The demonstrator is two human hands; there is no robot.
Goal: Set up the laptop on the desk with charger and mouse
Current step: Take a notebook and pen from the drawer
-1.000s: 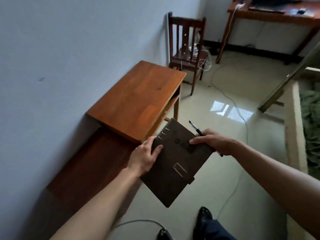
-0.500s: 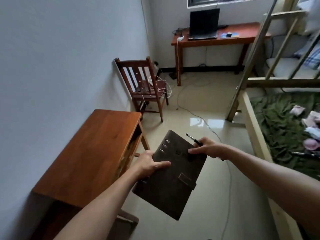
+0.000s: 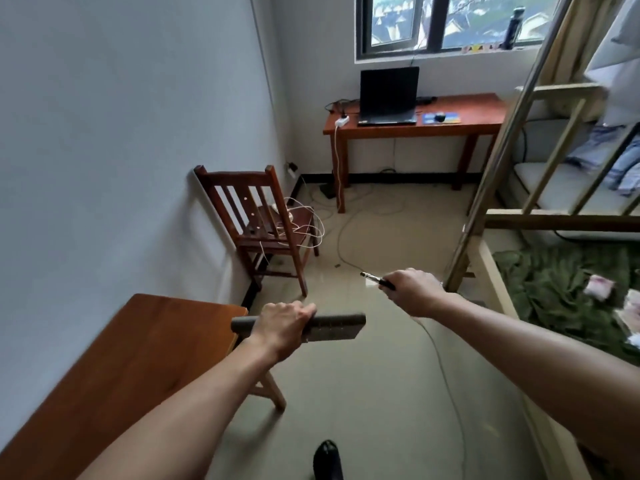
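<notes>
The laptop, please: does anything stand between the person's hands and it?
Nothing solid. Cables cross the floor before the desk; the chair stands aside at the wall. The left hand holds a notebook, the right hand a pen.

Pale walls (image 3: 121,133), wooden chair (image 3: 273,237), window (image 3: 394,22)

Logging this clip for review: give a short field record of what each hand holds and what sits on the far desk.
left hand: grips dark grey flat notebook, edge-on
right hand: holds slim black pen
far red-brown wooden desk: open black laptop, white power strip, black mouse on blue mouse pad
plugged in: too small to tell
</notes>
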